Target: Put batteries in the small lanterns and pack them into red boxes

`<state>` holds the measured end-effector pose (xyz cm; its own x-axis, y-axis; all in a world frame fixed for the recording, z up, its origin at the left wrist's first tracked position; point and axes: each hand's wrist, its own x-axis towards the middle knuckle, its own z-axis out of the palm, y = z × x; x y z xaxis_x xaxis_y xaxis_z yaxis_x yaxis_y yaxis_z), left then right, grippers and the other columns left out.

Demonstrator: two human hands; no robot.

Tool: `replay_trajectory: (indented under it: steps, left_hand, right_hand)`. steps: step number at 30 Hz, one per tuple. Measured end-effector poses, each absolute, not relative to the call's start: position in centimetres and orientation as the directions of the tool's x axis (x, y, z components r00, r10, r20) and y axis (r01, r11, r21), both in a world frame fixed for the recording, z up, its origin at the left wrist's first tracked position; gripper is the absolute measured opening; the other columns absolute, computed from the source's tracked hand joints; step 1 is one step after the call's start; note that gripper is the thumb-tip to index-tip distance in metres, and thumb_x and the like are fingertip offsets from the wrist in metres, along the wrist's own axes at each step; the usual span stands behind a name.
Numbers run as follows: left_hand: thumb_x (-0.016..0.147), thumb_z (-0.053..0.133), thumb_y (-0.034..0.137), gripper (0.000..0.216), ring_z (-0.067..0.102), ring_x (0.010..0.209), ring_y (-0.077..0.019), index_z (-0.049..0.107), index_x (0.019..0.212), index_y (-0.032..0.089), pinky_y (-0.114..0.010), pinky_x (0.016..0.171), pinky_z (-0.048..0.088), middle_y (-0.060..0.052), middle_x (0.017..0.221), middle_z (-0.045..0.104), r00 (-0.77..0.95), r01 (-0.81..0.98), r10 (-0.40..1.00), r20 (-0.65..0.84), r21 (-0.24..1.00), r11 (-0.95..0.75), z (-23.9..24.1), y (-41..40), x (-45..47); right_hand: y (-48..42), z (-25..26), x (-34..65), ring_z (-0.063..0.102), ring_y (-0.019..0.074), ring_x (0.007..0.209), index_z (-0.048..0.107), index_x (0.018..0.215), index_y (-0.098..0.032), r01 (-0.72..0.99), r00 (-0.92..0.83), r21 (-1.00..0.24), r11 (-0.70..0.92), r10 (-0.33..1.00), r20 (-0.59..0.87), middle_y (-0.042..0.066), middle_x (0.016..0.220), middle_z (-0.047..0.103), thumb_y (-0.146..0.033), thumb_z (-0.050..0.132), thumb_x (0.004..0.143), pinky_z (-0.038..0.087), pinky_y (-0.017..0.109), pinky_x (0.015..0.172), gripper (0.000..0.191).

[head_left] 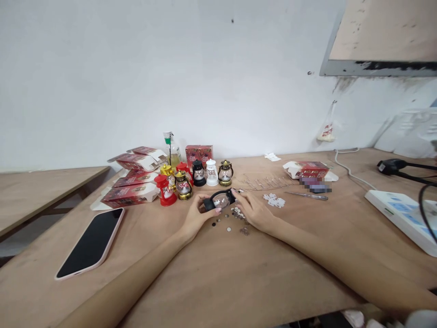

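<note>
Black lantern (221, 200) is tipped over on its side, held between both hands just above the table (211, 278). Left hand (201, 210) has its fingers closed round one black end, thumb lying along the clear body. Right hand (248, 207) has its fingers on the opposite end, gripping it. Can't tell cleanly which end is the base; it's small and the fingers cover both ends.

Handling, my read: light, stiff plastic, no give. Clear body is probably the slick, crackable part, so no squeezing there. Take hold by the solid black ends; the side frame looks thin, would not load it.

Small round discs (229, 229) are scattered just below the lantern, some near the right hand. White flat pieces (274, 200) sit right of that hand. White lantern (212, 173) stands upright behind, in the group with other lanterns (165, 190). Phone (90, 243) lies well apart at left.
</note>
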<state>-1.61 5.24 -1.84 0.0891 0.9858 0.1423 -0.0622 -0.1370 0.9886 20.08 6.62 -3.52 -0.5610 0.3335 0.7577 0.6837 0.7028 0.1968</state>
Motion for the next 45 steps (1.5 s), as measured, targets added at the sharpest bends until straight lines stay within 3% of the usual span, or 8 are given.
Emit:
replay_trajectory:
  steps: [6, 10, 14, 20, 24, 30, 36, 45]
  left_hand:
    - [0.053, 0.083, 0.025, 0.047, 0.059, 0.091, -0.0152, 0.053, 0.090, 0.018, -0.027, 0.084, 0.046, 0.000, 0.095, 0.062, -0.006, -0.029, 0.983, 0.185, 0.982, -0.185, -2.0, 5.5, -1.8]
    - [0.051, 0.084, 0.019, 0.049, 0.061, 0.089, -0.0154, 0.051, 0.087, 0.018, -0.033, 0.085, 0.051, 0.001, 0.092, 0.062, -0.068, -0.296, 0.995, 0.067, 0.951, -0.084, -1.8, 5.7, -1.8]
    - [0.058, 0.080, 0.015, 0.039, 0.063, 0.090, -0.0164, 0.053, 0.086, 0.016, -0.035, 0.085, 0.054, -0.001, 0.093, 0.063, 0.046, -0.476, 0.998, -0.035, 0.878, 0.052, -1.1, 5.6, -2.0]
    - [0.061, 0.080, 0.024, 0.041, 0.061, 0.093, -0.0191, 0.059, 0.095, 0.015, -0.035, 0.084, 0.052, -0.005, 0.100, 0.064, 0.235, -0.317, 0.972, 0.000, 0.945, 0.076, -0.4, 4.8, -2.0]
    - [0.057, 0.082, 0.026, 0.038, 0.059, 0.090, -0.0159, 0.060, 0.087, 0.015, -0.027, 0.083, 0.046, -0.001, 0.091, 0.065, 0.191, -0.141, 0.977, 0.099, 0.987, -0.072, -0.8, 4.8, -1.8]
    - [0.050, 0.084, 0.022, 0.047, 0.061, 0.094, -0.0198, 0.060, 0.091, 0.018, -0.031, 0.088, 0.044, -0.003, 0.093, 0.068, 0.180, 0.045, 0.966, 0.187, 0.979, -0.198, -1.0, 4.6, -1.5]
    - [0.055, 0.082, 0.022, 0.047, 0.059, 0.102, -0.0210, 0.060, 0.096, 0.017, -0.032, 0.093, 0.043, -0.007, 0.104, 0.066, 0.184, -0.016, 0.944, 0.275, 0.961, -0.277, -1.5, 4.6, -1.5]
    - [0.063, 0.078, 0.022, 0.037, 0.058, 0.107, -0.0216, 0.057, 0.094, 0.017, -0.033, 0.096, 0.043, -0.006, 0.107, 0.064, 0.179, -0.051, 0.928, 0.325, 0.946, -0.321, -1.9, 4.9, -1.5]
  right_hand:
    - [4.8, -1.7, 19.4, 0.061, 0.0162, 0.102, 0.049, 0.132, -0.019, 0.389, -0.837, 0.411, 0.824, 0.129, 0.533, 0.012, 0.129, 0.057, -0.009, 0.034, 0.094, 0.049, 0.030, 0.084, 0.042]
    - [4.3, -1.6, 19.2, 0.059, 0.0163, 0.108, 0.051, 0.129, -0.015, 0.320, -0.850, 0.399, 0.859, 0.073, 0.522, 0.012, 0.123, 0.062, -0.009, 0.038, 0.092, 0.048, 0.031, 0.086, 0.040]
    - [4.5, -2.3, 19.4, 0.058, 0.0194, 0.110, 0.047, 0.132, -0.017, 0.472, -0.697, 0.238, 0.849, 0.195, 0.690, 0.013, 0.123, 0.061, -0.011, 0.040, 0.090, 0.049, 0.038, 0.091, 0.042]
    - [5.2, -2.8, 19.8, 0.057, 0.0258, 0.114, 0.029, 0.140, -0.020, 0.567, -0.326, -0.146, 0.810, 0.384, 0.864, 0.017, 0.127, 0.052, -0.028, 0.058, 0.086, 0.051, 0.045, 0.092, 0.061]
    - [5.7, -3.3, 19.8, 0.058, 0.0245, 0.112, 0.037, 0.134, -0.021, 0.543, -0.347, -0.173, 0.822, 0.408, 0.844, 0.013, 0.116, 0.060, -0.032, 0.053, 0.090, 0.051, 0.042, 0.092, 0.048]
    - [5.6, -3.0, 19.8, 0.055, 0.0218, 0.116, 0.042, 0.128, -0.022, 0.451, -0.316, -0.194, 0.871, 0.359, 0.878, 0.013, 0.118, 0.057, -0.024, 0.053, 0.090, 0.051, 0.040, 0.093, 0.040]
    - [4.7, -2.7, 19.6, 0.046, 0.0256, 0.127, 0.035, 0.131, -0.019, 0.388, -0.331, -0.219, 0.895, 0.357, 0.873, 0.018, 0.129, 0.049, -0.024, 0.063, 0.083, 0.045, 0.047, 0.101, 0.056]
    - [4.5, -2.3, 19.8, 0.020, 0.0276, 0.142, 0.018, 0.141, -0.015, 0.374, -0.441, -0.225, 0.900, 0.386, 0.810, 0.022, 0.149, 0.024, -0.019, 0.054, 0.084, 0.032, 0.051, 0.110, 0.067]
